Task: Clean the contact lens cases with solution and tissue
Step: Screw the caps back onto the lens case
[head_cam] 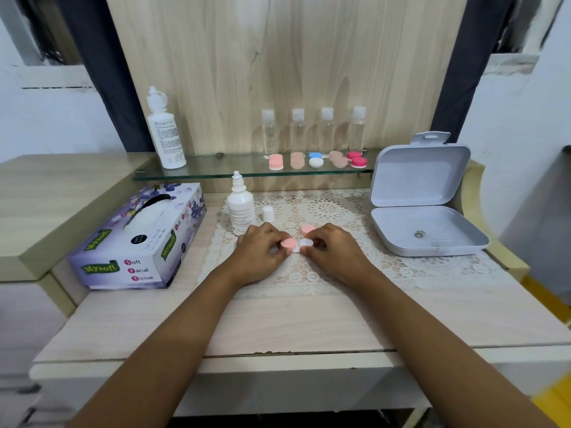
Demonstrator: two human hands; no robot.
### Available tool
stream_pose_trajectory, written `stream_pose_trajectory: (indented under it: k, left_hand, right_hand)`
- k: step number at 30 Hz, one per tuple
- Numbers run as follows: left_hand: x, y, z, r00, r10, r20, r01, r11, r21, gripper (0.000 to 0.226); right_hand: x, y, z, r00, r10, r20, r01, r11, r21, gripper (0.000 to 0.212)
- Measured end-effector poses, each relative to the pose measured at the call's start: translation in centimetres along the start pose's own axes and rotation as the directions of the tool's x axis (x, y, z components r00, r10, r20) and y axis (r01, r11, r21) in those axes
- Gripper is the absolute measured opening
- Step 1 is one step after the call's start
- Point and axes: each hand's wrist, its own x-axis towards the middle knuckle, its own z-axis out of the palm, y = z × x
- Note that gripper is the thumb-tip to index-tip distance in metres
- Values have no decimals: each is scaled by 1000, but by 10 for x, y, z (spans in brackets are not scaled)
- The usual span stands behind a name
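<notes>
Fingers of the left hand curled, pinching a pink cap by its rim. Fingers of the right hand curled as well, gripping the white contact lens case at its other end. Cap and case together between the two hands, low over the lace doily, toward its near edge. Touching the lace or just off it: impossible to tell. Right behind them, flat on the doily, a loose pink cap, close to the right fingertips.

Further back and left, upright at the doily's corner, a small solution bottle, white, nozzle bare, with its white bottle cap standing just beside it on the right. Left of that, lying askew on the wooden table, a purple flowered tissue box, a tissue showing in the slot. On the right, at the doily's far side, an open grey box, lid standing upright behind the tray, a small metal ring in the bottom.

Above and behind, along the wooden back panel, a glass shelf. At its left end, a tall white bottle. Toward the right, a row of four clear bottles with pale caps, standing apart from one another. In front of those, a line of more lens cases: pink, peach, blue and white, peach again, deep pink. Bare forearms reaching in from the near edge of the table.
</notes>
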Motion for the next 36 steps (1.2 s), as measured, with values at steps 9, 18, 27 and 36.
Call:
stream_pose_trajectory:
  k: [9, 18, 27, 36]
  left_hand:
    - [-1, 2, 1, 1000, -24, -19, 25, 999, 26, 33]
    - [-3, 3, 0, 999, -22, -29, 23, 1000, 22, 32]
    - [-2, 1, 1, 1000, -18, -25, 18, 1000, 15, 31]
    - [-3, 2, 0, 1000, -20, -20, 20, 1000, 24, 32]
  right_hand:
    - [8, 4, -14, 998, 63, -19, -61, 993, 105, 30]
    - [34, 10, -22, 983, -82, 164, 104, 986, -128, 38]
    - [36, 12, -20, 974, -152, 167, 166, 983, -75, 26]
    - [15, 3, -29, 991, -97, 91, 82, 984, 160, 31]
